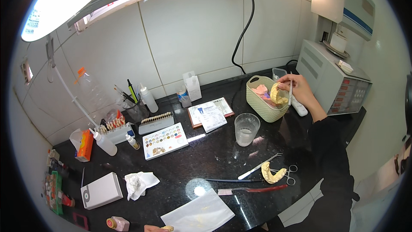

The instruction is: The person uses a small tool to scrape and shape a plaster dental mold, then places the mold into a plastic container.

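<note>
My right hand point(302, 90), raised at the right, holds a pale yellow dental cast point(277, 92) over a pale green woven basket point(262, 112) with pink pieces inside, along with a slim pale instrument point(291, 90) between its fingers. My left hand point(152, 228), mostly cut off at the lower edge, grips a small yellow piece point(168, 228) beside a white paper sheet point(197, 210). On the dark counter lie another horseshoe cast point(273, 174), scissor-handled forceps point(292, 169), a white-handled tool point(253, 169), a dark brush point(231, 181) and a red-handled brush point(253, 189).
A clear cup point(246, 131) stands mid-counter. Behind are a palette point(165, 141), shade guides point(156, 124), bottles point(105, 144), papers point(212, 118) and a tissue box point(83, 146). A white box point(101, 191) and crumpled tissue point(139, 184) lie left. A furnace point(326, 81) sits back right.
</note>
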Tool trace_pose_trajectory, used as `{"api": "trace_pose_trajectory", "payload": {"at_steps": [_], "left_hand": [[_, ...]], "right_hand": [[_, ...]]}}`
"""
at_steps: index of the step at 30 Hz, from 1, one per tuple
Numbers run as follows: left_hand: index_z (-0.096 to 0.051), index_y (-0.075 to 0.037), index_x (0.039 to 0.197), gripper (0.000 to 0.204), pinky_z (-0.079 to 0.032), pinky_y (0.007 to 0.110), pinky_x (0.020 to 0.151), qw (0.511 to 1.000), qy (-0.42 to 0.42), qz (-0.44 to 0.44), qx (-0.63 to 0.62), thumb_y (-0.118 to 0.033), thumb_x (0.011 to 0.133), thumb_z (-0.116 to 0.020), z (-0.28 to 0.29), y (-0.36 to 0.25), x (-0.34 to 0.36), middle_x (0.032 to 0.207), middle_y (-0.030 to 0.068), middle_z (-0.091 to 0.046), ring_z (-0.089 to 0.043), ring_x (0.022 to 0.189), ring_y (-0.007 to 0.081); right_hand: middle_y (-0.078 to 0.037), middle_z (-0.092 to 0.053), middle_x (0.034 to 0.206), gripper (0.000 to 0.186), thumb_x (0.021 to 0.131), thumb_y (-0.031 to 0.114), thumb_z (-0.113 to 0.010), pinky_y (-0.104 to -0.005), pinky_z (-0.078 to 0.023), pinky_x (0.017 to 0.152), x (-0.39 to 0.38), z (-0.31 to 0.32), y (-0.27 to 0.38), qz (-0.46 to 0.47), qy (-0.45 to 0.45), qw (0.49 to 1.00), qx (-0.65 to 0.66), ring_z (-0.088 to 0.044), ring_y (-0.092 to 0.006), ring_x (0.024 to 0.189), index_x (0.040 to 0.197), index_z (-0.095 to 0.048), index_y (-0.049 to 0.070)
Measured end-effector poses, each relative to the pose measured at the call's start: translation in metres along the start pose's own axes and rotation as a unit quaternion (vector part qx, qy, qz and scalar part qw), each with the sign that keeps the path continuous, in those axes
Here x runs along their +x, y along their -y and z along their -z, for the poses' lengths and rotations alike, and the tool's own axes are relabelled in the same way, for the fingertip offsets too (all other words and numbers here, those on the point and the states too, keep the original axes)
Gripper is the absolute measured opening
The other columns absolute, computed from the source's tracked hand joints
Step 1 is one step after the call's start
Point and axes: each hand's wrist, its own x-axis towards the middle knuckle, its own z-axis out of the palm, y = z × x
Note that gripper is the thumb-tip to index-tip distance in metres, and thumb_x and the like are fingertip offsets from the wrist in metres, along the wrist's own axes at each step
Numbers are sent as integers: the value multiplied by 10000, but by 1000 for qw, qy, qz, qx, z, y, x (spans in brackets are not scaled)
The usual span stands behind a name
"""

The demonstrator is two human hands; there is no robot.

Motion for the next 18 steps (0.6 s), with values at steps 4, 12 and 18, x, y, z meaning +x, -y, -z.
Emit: {"api": "trace_pose_trajectory", "payload": {"at_steps": [4,12,18], "left_hand": [[-560,14,1018,223,-435,286,783,1000,-12,-24,-1,-140,869,-618,-1,15,0,1002,93,-452,-547,909,201],[-561,14,1016,224,-418,281,748,996,-40,-77,5,-149,870,-607,-4,25,1,993,94,-456,-516,867,187],[-561,36,1021,238,-408,265,717,994,-49,-87,32,-136,861,-597,-8,22,3,989,100,-459,-500,835,175]], "right_hand": [[-56,-659,756,194,799,119,-703,-243,-468,685,-2,9,2,-3,-19,999,31,-596,-100,712,939,-670,-11],[-95,-690,858,203,846,121,-661,-231,-492,714,3,44,5,45,-161,986,15,-646,-112,792,976,-649,-34],[-74,-673,819,201,838,130,-672,-231,-485,698,10,30,-1,32,-99,992,72,-629,-103,766,957,-656,-31]]}}
